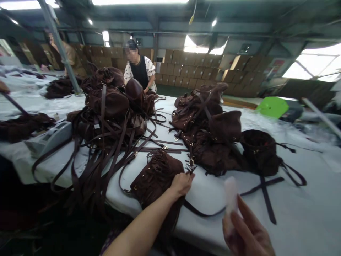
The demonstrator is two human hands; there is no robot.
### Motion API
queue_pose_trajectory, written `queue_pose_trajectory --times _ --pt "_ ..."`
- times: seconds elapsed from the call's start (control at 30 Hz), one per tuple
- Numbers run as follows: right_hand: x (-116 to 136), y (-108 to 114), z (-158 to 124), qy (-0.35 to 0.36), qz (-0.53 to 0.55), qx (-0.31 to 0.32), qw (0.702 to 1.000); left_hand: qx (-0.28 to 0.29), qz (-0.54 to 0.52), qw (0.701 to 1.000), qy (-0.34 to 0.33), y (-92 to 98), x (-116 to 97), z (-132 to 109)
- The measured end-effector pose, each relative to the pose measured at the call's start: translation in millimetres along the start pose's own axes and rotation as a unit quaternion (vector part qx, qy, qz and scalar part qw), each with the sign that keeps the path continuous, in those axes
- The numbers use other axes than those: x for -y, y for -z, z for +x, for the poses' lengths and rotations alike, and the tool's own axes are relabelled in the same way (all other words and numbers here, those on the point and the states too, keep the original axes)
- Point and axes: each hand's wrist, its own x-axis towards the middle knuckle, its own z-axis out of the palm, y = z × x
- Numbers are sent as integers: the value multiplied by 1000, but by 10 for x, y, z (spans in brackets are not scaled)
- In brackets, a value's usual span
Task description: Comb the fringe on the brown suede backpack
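Observation:
My left hand (182,184) reaches forward and pinches the metal buckle at the top of a dark brown fringed suede bag (156,179) lying near the front edge of the white table (306,209). My right hand (246,233) is raised near the lower right, its fingers closed on a small pale piece (230,197), blurred, perhaps a wad of cloth or paper. A brown strap (266,199) lies flat on the table between my hands and the bags beyond.
Heaps of brown bags and straps (112,113) sit at left, another heap (210,131) in the middle, an open bag (259,149) at right. A person (140,69) works at the far side, another (66,53) at left. A green lid (271,106) and stacked cartons (191,71) stand behind.

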Motion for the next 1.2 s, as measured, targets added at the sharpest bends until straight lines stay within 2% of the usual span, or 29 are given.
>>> queue_pose_trajectory --times 0.1,0.3,0.33,0.4,0.43,0.47,0.53,0.57,0.63,0.7,0.73,0.9,1.07,1.2 --pt "-56 -5 197 -17 -19 -69 997 -6 -48 999 -17 -8 50 -31" --pt "-504 22 306 -46 -12 -45 998 -43 -104 993 -31 -24 92 -118" --pt "-549 42 318 -25 -46 -44 998 -42 -109 993 -34 -32 98 -113" --pt "-592 93 371 88 -177 -33 980 -33 -121 991 -43 -53 117 -90" --pt "-599 121 417 173 -262 -19 949 -26 -128 990 -51 -64 131 -74" --pt "-603 151 478 263 -345 2 901 -15 -138 989 -60 -76 146 -56" --pt "-629 210 648 419 -468 51 776 7 -163 983 -79 -96 177 -23" --pt "-659 238 753 459 -523 72 715 19 -178 980 -88 -104 190 -10" --pt "-751 289 982 469 -626 87 616 39 -209 972 -104 -108 208 3" --pt "-860 327 1195 425 -705 82 562 51 -240 963 -114 -95 209 -3" --pt "-907 339 1282 399 -729 81 550 54 -255 958 -118 -81 204 -12" --pt "-958 394 1498 330 -776 49 535 45 -308 942 -124 27 138 -86" --pt "-711 644 1636 291 -792 12 536 27 -348 931 -112 67 119 -131" --pt "-459 872 1686 311 -776 -16 549 10 -379 922 -83 -2 169 -107"
